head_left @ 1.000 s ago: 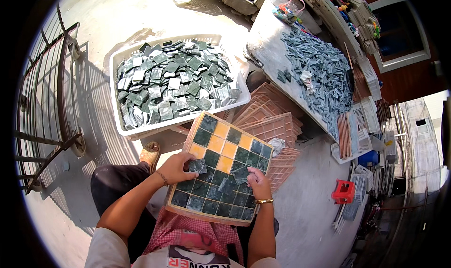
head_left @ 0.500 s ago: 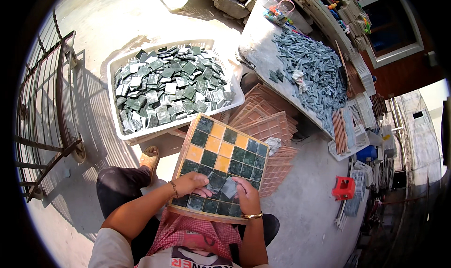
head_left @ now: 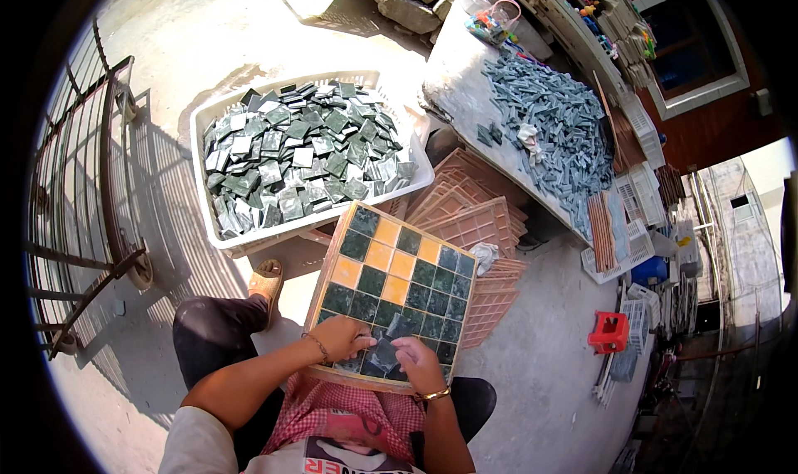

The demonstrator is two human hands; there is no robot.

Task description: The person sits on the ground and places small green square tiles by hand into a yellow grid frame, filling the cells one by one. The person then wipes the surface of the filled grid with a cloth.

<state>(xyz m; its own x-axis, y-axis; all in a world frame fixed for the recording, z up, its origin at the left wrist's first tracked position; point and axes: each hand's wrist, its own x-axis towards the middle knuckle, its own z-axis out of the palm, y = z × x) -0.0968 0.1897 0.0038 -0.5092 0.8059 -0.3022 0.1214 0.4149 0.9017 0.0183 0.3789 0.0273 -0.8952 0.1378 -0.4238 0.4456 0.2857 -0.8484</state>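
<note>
A square grid board (head_left: 343,235) rests on my lap, tilted slightly. Most of its cells hold dark green stone tiles (head_left: 338,298); several show a bare yellow-orange base (head_left: 393,289). Over the lower middle of the grid, loose grey-green square tiles (head_left: 384,354) lie between my hands, partly overlapping the set ones. My left hand (head_left: 342,338) is closed, its fingertips pinching a tile's left edge. On the other side, my right hand (head_left: 420,364) pinches a tile between thumb and fingers. Fingers partly hide which tile each hand grips.
Ahead stands a white plastic basket (head_left: 199,167) heaped with square green tiles. Right of it, empty grid frames (head_left: 467,225) lie stacked under a table (head_left: 459,83) piled with narrow stone strips (head_left: 549,117). A metal rack (head_left: 106,175) is at left, a red stool (head_left: 609,333) at right.
Both hands have moved down the board toward me, the right one also slightly left. The loose tiles between them have come closer together and lower over the grid.
</note>
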